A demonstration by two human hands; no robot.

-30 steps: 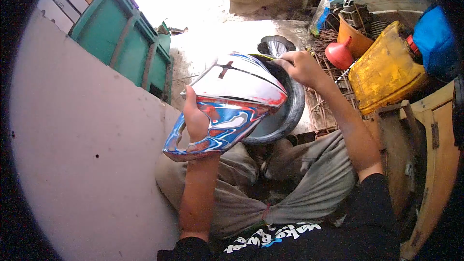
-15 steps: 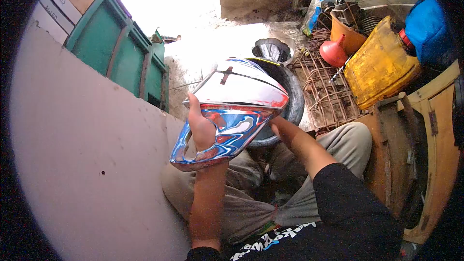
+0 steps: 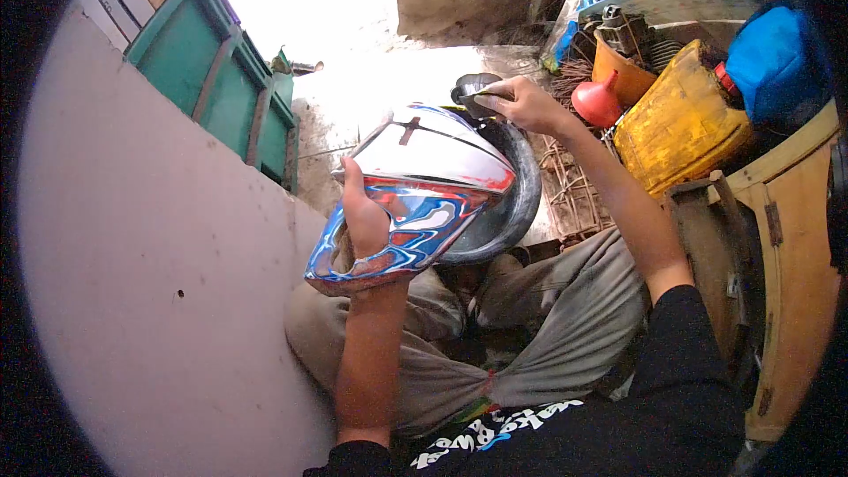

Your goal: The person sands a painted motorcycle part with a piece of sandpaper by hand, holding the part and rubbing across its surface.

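A curved panel (image 3: 433, 155), like a motorcycle fairing, is held up over my lap. It is white on top, with blue, red and white swirls below. My left hand (image 3: 365, 221) grips its lower part, the thumb lying on the painted face and the other fingers hidden behind. Beyond the panel, my right hand (image 3: 521, 106) pinches the rim of a small black scalloped bowl (image 3: 475, 88), which looks tilted. Below the panel and partly hidden by it stands a round dark basin (image 3: 527, 181) with water-like shine inside.
At right are a yellow jerrycan (image 3: 680, 119), a red funnel (image 3: 598, 100), an orange bucket (image 3: 623, 66) and a rusty wire grid (image 3: 574, 190). A wooden cabinet (image 3: 799, 274) stands close on my right. A pale wall (image 3: 168, 274) and a green frame (image 3: 212, 71) line the left.
My right hand has come out from behind the panel and reached forward to the black bowl, which now looks tilted. My left hand keeps its hold on the panel.
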